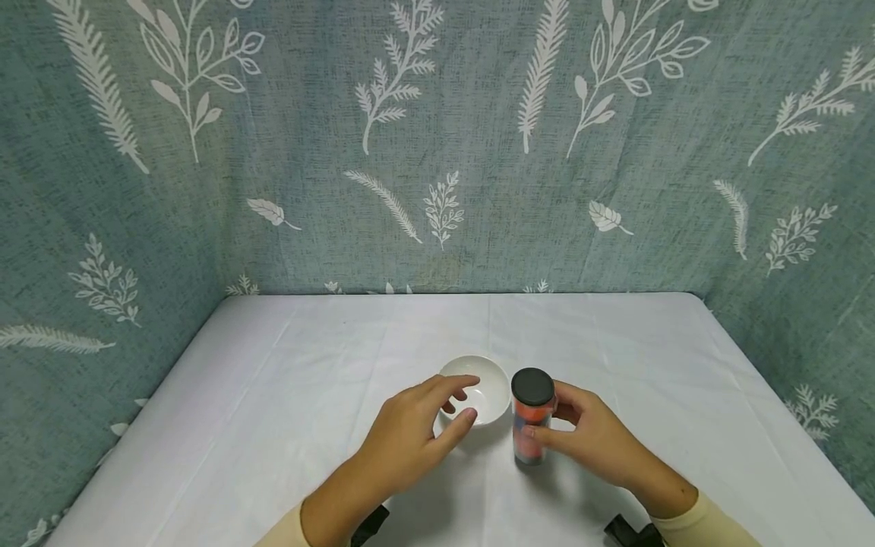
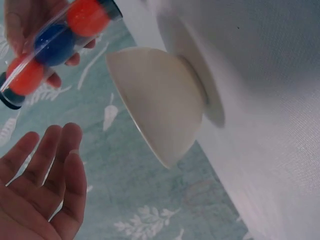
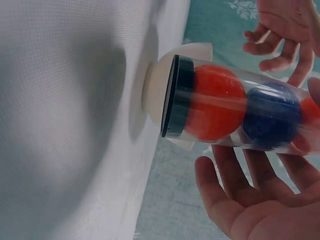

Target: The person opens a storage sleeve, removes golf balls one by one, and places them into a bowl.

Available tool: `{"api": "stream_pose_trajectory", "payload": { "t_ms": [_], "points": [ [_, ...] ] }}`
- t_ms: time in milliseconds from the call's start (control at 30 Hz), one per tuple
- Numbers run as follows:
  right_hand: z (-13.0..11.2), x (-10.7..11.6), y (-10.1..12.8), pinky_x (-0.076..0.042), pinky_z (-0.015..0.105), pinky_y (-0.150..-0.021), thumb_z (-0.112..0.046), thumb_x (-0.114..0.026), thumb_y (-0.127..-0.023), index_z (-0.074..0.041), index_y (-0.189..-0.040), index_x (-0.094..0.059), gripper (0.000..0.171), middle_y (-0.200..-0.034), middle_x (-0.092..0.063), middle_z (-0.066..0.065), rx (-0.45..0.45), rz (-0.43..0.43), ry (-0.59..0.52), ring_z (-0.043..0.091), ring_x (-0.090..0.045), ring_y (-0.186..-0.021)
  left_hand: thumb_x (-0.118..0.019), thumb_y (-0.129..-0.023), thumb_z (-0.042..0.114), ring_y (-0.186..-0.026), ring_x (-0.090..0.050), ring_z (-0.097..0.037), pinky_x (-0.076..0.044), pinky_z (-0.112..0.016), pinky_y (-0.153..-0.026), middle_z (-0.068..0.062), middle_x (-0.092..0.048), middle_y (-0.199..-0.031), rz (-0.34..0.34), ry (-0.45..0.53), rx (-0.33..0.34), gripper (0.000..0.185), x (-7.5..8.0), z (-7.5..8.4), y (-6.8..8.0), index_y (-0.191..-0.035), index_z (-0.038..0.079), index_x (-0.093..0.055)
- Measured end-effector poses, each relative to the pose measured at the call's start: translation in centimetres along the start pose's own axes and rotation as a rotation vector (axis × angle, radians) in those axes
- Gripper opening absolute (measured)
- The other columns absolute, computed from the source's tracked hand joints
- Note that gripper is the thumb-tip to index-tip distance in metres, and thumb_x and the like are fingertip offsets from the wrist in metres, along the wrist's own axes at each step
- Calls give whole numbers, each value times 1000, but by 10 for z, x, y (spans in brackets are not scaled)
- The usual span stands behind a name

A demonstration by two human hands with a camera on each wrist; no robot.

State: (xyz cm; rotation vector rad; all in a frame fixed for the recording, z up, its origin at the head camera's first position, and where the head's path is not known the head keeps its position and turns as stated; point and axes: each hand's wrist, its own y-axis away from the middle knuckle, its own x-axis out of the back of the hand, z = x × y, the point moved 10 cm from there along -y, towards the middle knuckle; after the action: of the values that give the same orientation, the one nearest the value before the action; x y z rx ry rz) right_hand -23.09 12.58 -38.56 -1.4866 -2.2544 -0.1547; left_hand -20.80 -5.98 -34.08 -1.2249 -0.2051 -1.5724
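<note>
Clear tube [image 3: 240,107] of orange and blue balls in right hand [image 3: 260,205], beside white bowl [image 3: 157,82]

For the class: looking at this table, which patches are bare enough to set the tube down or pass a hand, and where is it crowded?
Bare cloth lies left of the left hand, right of the right hand, and between the white bowl and the back wall. It is crowded at front centre, where the tube stands close beside the bowl.

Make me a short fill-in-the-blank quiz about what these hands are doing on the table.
1. The right hand grips a clear tube with a ____ cap.
2. Between two orange balls, the tube holds a ____ ball.
3. The left hand hovers open by a white ____.

Missing words: black; blue; bowl.
</note>
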Motion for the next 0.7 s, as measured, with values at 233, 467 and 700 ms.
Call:
{"api": "stream_pose_trajectory", "payload": {
  "t_ms": [233, 467, 700],
  "points": [
    [0, -6, 5, -50, 22, -94, -21, -77, -89, -20, -113, -65, 28, -109, -68, -1, 14, -35, 3, 11, -66, -108, -58, -101, 39, -89, -66, -3, -51, -24, -74, 13, -68, -107, -36, 36, -6, 36, -3, 5, 1, -135, 28, -58],
    [-10, -11, 8, -49, 26, -94, -26, -79, -88, -25, -102, -66, 19, -96, -68, -7, 54, -72, 45, 12, -64, -103, -59, -100, 39, -88, -65, -1, -51, -24, -74, 15, -68, -108, -41, 46, -20, 36, -2, 11, 0, -135, 29, -59],
    [-21, -21, 10, -48, 28, -88, -29, -79, -87, -28, -99, -64, 18, -90, -67, -10, 124, -140, 97, 12, -64, -92, -58, -101, 41, -88, -65, -2, -51, -23, -73, 15, -68, -108, -36, 47, -53, 37, -2, 16, 4, -135, 29, -58]
  ]
}}
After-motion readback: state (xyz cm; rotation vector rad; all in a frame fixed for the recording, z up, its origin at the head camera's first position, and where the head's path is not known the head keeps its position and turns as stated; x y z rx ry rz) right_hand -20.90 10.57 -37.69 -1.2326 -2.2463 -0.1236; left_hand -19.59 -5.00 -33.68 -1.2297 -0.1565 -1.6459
